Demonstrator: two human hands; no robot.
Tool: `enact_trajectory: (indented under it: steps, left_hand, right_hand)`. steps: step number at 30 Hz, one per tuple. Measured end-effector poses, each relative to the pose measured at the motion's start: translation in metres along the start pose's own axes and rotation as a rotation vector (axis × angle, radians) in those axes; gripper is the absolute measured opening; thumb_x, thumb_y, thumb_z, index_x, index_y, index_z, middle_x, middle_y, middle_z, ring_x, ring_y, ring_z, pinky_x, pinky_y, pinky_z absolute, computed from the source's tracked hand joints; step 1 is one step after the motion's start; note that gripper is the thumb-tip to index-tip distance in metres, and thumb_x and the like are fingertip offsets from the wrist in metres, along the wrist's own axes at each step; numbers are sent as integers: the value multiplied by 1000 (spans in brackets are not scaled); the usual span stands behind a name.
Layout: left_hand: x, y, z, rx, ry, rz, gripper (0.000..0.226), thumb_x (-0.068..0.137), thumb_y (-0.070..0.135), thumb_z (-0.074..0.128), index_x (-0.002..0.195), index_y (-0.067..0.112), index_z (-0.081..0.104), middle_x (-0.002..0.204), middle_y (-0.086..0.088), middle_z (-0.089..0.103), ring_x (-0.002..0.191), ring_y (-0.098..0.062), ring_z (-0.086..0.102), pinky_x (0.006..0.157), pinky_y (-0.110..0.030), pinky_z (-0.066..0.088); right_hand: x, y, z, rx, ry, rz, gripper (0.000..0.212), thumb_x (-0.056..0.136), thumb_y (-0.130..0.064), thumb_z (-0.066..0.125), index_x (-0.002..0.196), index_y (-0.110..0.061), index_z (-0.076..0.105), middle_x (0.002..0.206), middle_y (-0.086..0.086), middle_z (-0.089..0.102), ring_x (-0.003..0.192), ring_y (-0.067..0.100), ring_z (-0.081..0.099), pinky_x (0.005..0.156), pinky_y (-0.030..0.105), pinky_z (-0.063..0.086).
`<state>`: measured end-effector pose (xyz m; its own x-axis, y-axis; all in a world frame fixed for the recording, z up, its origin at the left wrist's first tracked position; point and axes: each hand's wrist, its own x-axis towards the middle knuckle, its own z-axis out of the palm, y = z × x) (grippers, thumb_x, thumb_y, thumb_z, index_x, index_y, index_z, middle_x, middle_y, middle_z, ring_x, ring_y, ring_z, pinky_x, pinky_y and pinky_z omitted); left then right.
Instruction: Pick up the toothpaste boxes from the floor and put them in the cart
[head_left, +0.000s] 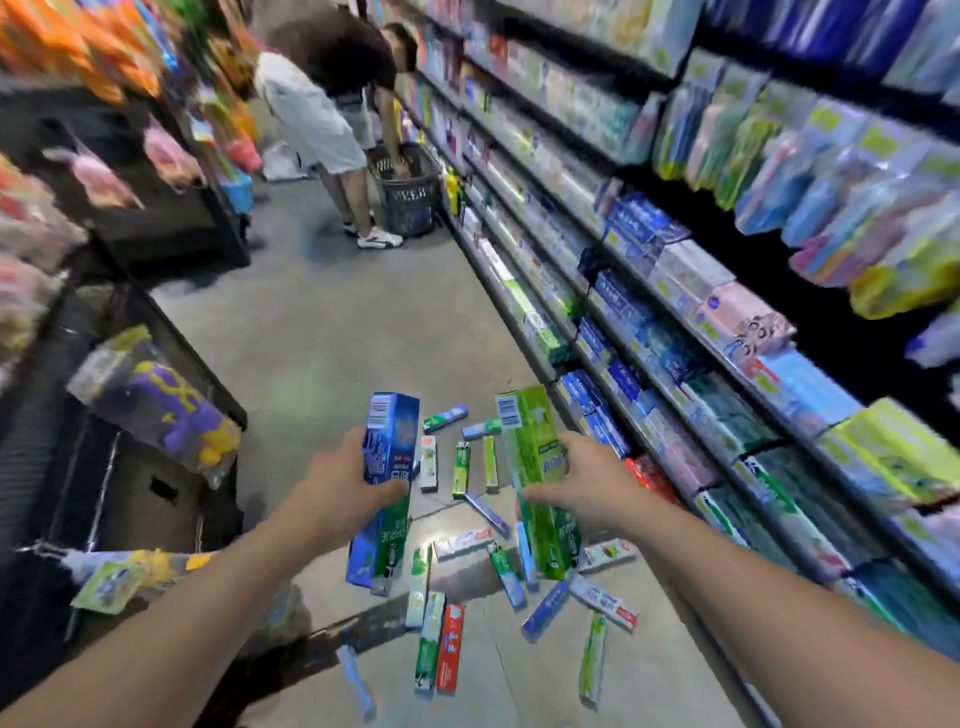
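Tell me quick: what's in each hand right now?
Left hand: grips a blue and green toothpaste box.
Right hand: grips a green toothpaste box.

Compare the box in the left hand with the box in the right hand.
The left hand grips a blue box; the right hand grips a green box. The blue box leans left at its foot, the green box right. Both are long cartons held off the floor, barcode end up.

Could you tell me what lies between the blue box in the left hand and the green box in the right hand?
In the head view, small toothpaste boxes lie scattered on the grey floor between the blue box and green box.
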<state>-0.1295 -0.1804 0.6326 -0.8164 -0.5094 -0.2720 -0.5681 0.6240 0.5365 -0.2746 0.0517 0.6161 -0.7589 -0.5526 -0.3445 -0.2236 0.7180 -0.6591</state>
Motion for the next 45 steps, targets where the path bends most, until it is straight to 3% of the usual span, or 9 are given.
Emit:
enact_trajectory:
  steps: [3,10,16,21,29,32,37,42,45]
  left_hand:
    - [-6,25,-20,78,-7,102,45,84,32,74,121,19,51,105,-3,68,94,-25,62,69,-28,39]
    - [-23,85,-16,193,-89,307,38,80,39,74,111,26,56,100,-1,71,87,-22,65,74,-31,52]
    - [-59,162,39,250,-222,546,44,83,44,71,118,26,51,100,4,70,84,-14,65,72,-29,50]
    - [-115,250,112,278,-366,696,43,82,46,73,107,26,43,94,3,71,75,-13,68,68,-38,59]
    - [-295,391,269,397,-611,1046,44,86,44,69,111,20,42,95,-2,65,77,-17,63,65,-33,55]
    - [-374,422,319,410,-704,1135,44,84,44,69,107,17,42,88,-4,62,71,-17,60,53,-25,49]
    - [-523,464,410,453,-833,1325,48,76,54,69,106,26,44,95,0,64,85,-22,63,67,-32,49]
    - [-647,494,470,434,-1001,1494,30,85,32,70,102,24,46,89,5,57,87,-17,58,72,-26,45]
    - [-695,506,510,498,-1049,1511,46,82,42,69,117,23,45,105,2,63,96,-21,62,83,-34,53]
  right_hand:
    - [-32,-2,-20,47,97,33,45,76,-37,83,108,-29,53,94,-12,57,89,11,57,72,25,40]
    - [-117,34,-44,134,294,189,50,68,-47,86,107,-27,60,102,-8,67,97,15,64,82,29,50]
    - [-209,76,-80,296,465,249,43,76,-33,84,106,-28,54,89,-25,51,87,2,54,62,13,36]
    - [-307,138,-105,360,600,367,49,74,-37,84,113,-23,58,106,-11,63,95,9,57,75,26,45]
    - [-544,275,-111,409,829,703,44,69,-45,84,95,-23,57,90,-5,68,80,11,65,69,29,54]
    - [-627,308,-102,443,897,817,40,70,-41,85,87,-25,52,83,-5,60,69,10,59,52,24,48]
    - [-783,365,-69,597,1081,981,41,71,-35,87,87,-29,50,84,-1,64,70,12,63,59,30,57]
    - [-897,407,-39,721,1231,1126,39,73,-32,86,97,-20,58,89,5,67,68,16,63,50,27,53]
    - [-941,426,-26,774,1309,1172,39,71,-35,87,96,-25,59,90,2,69,78,18,68,54,35,58]
